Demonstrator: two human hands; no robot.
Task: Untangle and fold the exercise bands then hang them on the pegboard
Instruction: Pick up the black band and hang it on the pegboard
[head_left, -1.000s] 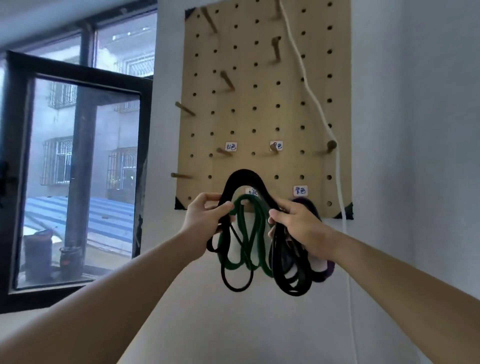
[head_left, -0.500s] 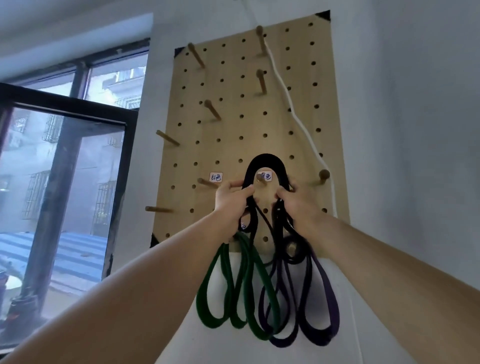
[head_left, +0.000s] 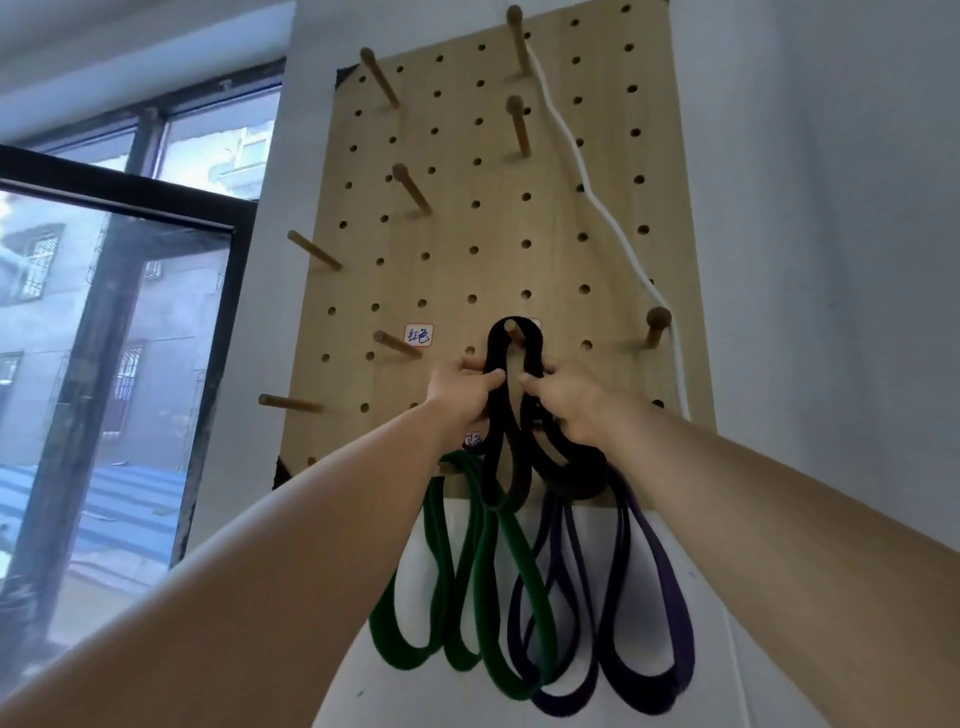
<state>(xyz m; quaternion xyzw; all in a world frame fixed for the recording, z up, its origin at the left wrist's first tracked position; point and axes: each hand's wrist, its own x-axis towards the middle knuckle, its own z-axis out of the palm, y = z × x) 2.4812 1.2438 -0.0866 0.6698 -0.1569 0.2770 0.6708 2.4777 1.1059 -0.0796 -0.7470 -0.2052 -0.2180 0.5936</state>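
Left hand (head_left: 460, 389) and right hand (head_left: 566, 405) pinch black band (head_left: 491, 348), looped around peg (head_left: 514, 330) near pegboard (head_left: 467, 218) lower edge; risk: early release, loop slips off peg tip

Both your arms are stretched up and forward, wrists pretty close together. Your left hand (head_left: 457, 388) and right hand (head_left: 571, 408) each have fingers curled, thumbs pinching a side of the black band (head_left: 492, 349).
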